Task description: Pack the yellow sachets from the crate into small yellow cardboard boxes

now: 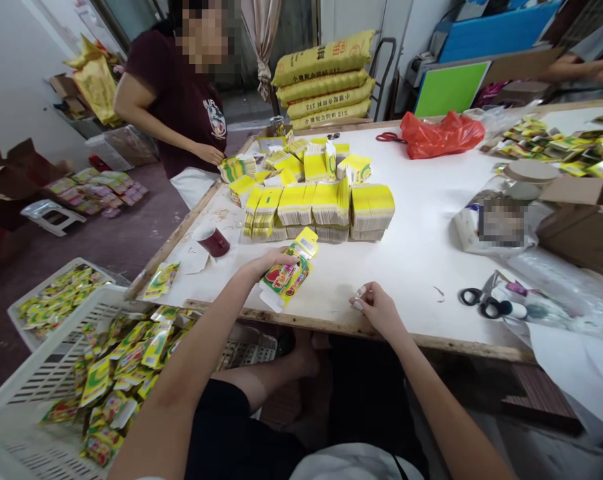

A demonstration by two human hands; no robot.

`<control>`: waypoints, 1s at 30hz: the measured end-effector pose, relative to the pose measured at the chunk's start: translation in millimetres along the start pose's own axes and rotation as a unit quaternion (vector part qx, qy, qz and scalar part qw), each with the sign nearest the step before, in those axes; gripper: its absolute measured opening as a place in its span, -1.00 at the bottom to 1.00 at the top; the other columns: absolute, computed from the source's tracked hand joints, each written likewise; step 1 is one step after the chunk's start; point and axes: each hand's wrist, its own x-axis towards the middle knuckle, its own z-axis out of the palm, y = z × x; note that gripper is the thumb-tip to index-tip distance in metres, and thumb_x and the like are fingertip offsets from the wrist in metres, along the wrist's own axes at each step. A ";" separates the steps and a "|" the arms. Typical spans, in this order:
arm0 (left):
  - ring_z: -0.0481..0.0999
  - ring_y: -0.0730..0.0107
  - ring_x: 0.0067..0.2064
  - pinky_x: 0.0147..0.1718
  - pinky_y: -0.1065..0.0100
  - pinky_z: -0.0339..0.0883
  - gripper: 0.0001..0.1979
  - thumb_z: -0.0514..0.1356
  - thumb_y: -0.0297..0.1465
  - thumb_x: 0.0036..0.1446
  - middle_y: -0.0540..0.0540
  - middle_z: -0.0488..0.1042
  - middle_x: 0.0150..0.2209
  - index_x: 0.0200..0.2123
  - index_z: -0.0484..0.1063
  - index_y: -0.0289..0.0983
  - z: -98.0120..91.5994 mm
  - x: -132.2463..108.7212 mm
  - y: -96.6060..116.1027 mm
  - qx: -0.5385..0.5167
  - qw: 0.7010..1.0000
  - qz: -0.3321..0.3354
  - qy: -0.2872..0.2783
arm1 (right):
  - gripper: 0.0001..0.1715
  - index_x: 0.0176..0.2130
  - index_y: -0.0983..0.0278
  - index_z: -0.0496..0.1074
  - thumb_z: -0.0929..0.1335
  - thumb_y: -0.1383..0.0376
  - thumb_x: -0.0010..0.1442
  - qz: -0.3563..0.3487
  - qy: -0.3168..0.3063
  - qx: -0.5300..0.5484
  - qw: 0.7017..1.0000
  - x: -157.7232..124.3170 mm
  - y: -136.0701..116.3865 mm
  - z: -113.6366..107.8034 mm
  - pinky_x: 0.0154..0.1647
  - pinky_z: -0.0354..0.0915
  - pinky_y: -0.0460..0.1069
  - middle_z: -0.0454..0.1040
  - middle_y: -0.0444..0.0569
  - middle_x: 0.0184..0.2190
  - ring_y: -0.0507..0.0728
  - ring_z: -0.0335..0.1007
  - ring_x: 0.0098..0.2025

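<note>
My left hand [276, 262] is closed around a small yellow and green printed carton [284, 279], held just above the table's front edge. The carton's end flaps stand open at top and bottom. To its right, my right hand [375, 308] rests low over the tabletop with the fingers curled together. White wrapping shows on its fingertips, and whatever they may pinch is too small to make out. Beyond both hands stand rows of stacked flat yellow cartons [373, 208]. A dark red mug [213, 242] lies tipped to the left, near a single filled carton [162, 280].
White plastic crates [36, 383] of filled cartons sit at lower left. Scissors [481, 303], plastic wrap [566, 287] and a cardboard box [581, 223] occupy the right side. A red bag [439, 135] lies farther back. Another person [181, 113] stands at the table's left end, touching cartons.
</note>
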 end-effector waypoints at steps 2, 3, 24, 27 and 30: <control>0.51 -0.08 -0.06 -0.05 -0.03 0.35 -0.10 0.44 -0.17 -0.32 -0.24 0.51 -0.04 0.15 0.25 -0.23 6.4 0.0 2.4 0.130 0.989 0.021 0.066 | -0.62 -0.38 0.17 0.21 0.40 0.01 0.02 0.002 0.003 -0.009 1.000 0.2 0.4 -0.3 -0.50 0.18 -0.04 0.40 -0.19 -0.59 0.07 0.32 -0.54; 0.43 -0.15 0.04 0.01 -0.06 0.28 -0.05 0.44 -0.16 -0.33 -0.26 0.45 0.04 0.19 0.21 -0.21 11.1 -1.3 3.8 0.237 0.964 0.044 0.113 | -0.62 -0.40 0.18 0.21 0.39 0.01 0.03 0.000 0.005 -0.020 1.000 0.0 -0.1 -0.6 -0.50 0.15 -0.05 0.39 -0.18 -0.60 0.06 0.29 -0.54; 0.19 -0.26 0.22 0.16 -0.14 -0.12 -0.27 0.21 -0.29 0.03 -0.45 0.20 0.23 0.30 0.15 -0.20 38.3 29.2 -73.8 0.716 0.588 0.285 0.244 | -0.72 -0.41 0.22 0.33 0.29 0.06 0.11 -0.029 0.030 -0.047 0.998 -0.6 -4.5 -2.3 -0.47 0.11 -0.03 0.32 -0.15 -0.57 0.06 0.18 -0.51; 0.20 -0.24 0.21 0.16 -0.13 -0.10 -0.28 0.19 -0.15 0.07 -0.43 0.24 0.21 0.29 0.17 -0.17 36.8 26.3 -80.9 0.712 0.587 0.299 0.244 | -0.73 -0.41 0.22 0.34 0.29 0.07 0.11 -0.030 0.035 -0.056 0.997 -0.2 -4.0 -2.1 -0.48 0.10 -0.03 0.32 -0.15 -0.58 0.06 0.18 -0.52; 0.23 -0.22 0.19 0.15 -0.10 -0.07 -0.24 0.21 -0.02 0.04 -0.40 0.27 0.19 0.28 0.20 -0.14 37.1 20.7 -86.2 0.702 0.590 0.318 0.243 | -0.72 -0.43 0.23 0.34 0.29 0.07 0.10 -0.032 0.041 -0.058 0.997 -0.2 -4.6 -2.4 -0.48 0.09 -0.04 0.32 -0.15 -0.59 0.06 0.17 -0.52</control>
